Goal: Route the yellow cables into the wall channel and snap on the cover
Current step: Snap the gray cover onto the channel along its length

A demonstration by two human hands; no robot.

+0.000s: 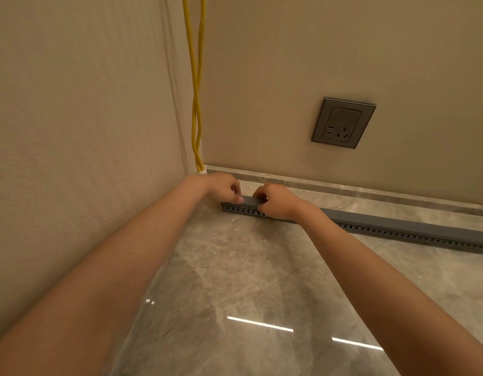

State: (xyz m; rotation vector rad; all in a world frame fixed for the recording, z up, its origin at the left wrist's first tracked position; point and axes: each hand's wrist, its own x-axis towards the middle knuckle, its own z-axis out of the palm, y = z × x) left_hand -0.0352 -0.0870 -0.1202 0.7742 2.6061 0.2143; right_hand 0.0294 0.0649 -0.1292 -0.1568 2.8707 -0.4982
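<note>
Pinching the grey cover [249, 200] onto the floor channel [403, 235], left hand [221, 187] and right hand [277, 201] curled tight, I'm seeing; yellow cables [196, 104] are hanging in the corner behind.

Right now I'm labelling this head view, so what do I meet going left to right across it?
From the left: cables → left hand → right hand → socket. The channel, held by both hands, spans too wide to place.
</note>
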